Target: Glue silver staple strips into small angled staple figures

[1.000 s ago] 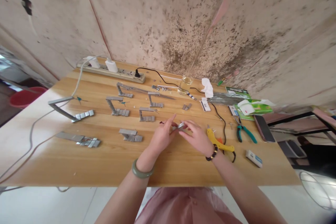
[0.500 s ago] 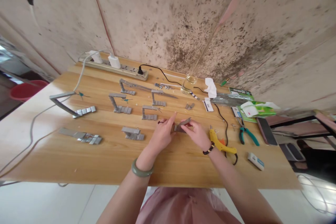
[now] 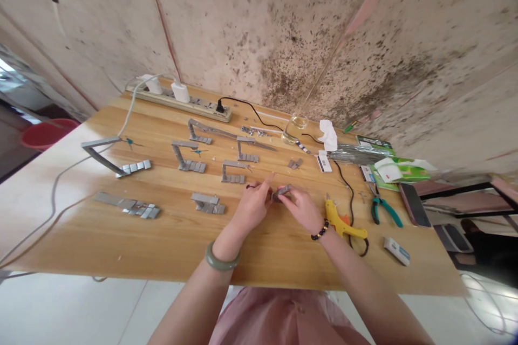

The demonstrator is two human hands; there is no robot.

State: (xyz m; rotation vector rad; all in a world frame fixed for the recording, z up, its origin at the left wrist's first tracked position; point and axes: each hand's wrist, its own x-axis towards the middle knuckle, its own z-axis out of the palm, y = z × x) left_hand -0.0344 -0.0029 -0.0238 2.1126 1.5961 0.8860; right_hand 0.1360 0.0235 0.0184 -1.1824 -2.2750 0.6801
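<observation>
My left hand [image 3: 254,206] and my right hand [image 3: 303,209] meet over the middle of the table around a small grey strip-like piece [image 3: 282,192]. The right thumb and fingers pinch its raised end. At its other end the left hand grips it, index finger stretched out past it; the fingertips are partly hidden. To the left stand several grey bracket-shaped pieces on segmented feet, the nearest being a small grey bracket [image 3: 207,203]. Beyond the hands lie a few short grey blocks [image 3: 295,163]. A yellow glue gun [image 3: 342,221] rests beside my right wrist.
Teal-handled pliers [image 3: 384,211], a small white box [image 3: 396,251] and a phone [image 3: 415,205] lie right. At the back stand a glass jar [image 3: 294,128] and a power strip [image 3: 202,107] with cables. A wire bundle [image 3: 356,154] lies near the wall [image 3: 251,21].
The grey piece has turned a little between my fingers, and its raised end now sits closer to my left hand. The whole view has shifted slightly.
</observation>
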